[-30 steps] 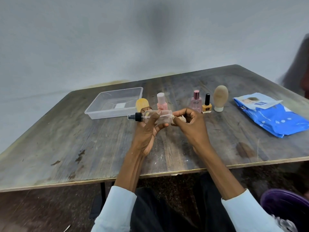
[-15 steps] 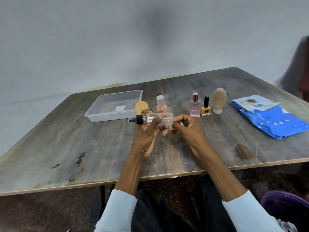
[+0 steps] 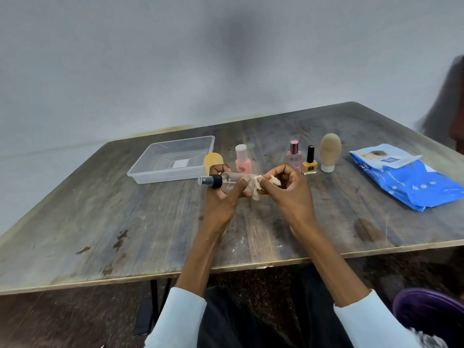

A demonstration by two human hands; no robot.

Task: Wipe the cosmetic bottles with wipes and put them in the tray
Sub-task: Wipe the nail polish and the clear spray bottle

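Left hand [image 3: 223, 197]: curling its fingers round a clear plastic spray bottle with a black pump cap [image 3: 226, 181], holding it sideways above the worn wooden bench [image 3: 100, 222], cap pointing left.
Right hand [image 3: 288, 194]: pinching a crumpled white wipe [image 3: 257, 185] against the bottle's base end, just right of the left hand.
Behind the hands: a clear rectangular plastic tray [image 3: 173, 159] is sitting far left; small upright cosmetic bottles [image 3: 301, 159] are standing in a row.
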